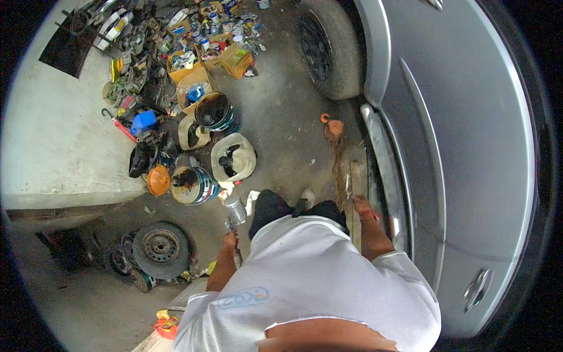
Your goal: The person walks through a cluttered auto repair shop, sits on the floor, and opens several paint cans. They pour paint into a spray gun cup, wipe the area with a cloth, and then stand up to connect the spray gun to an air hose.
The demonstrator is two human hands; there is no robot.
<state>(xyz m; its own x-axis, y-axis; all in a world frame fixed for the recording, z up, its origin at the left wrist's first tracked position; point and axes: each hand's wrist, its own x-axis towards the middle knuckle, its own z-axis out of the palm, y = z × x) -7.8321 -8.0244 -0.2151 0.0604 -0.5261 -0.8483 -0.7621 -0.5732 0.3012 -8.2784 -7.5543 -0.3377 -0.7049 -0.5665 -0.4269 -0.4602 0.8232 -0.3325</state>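
Note:
On my left side, my left hand (230,239) is closed around the grip of a spray gun (235,210) with a grey metal cup, held low beside my leg. What looks like a hose runs back below that hand. On the other side, close to the car's sill, my right hand (363,207) has its fingers curled in. Just beyond its fingertips shows a slim pale metallic piece (348,186); whether the fingers grip it is too small to make out. A red band (373,216) shows at the right wrist.
A silver car (463,152) with a front wheel (328,50) lines the right. An orange chain hoist (334,130) lies on the floor beside it. Stained buckets (214,114), a cut plastic container (248,154), a loose wheel (161,249) and cluttered cardboard boxes (236,61) stand at left.

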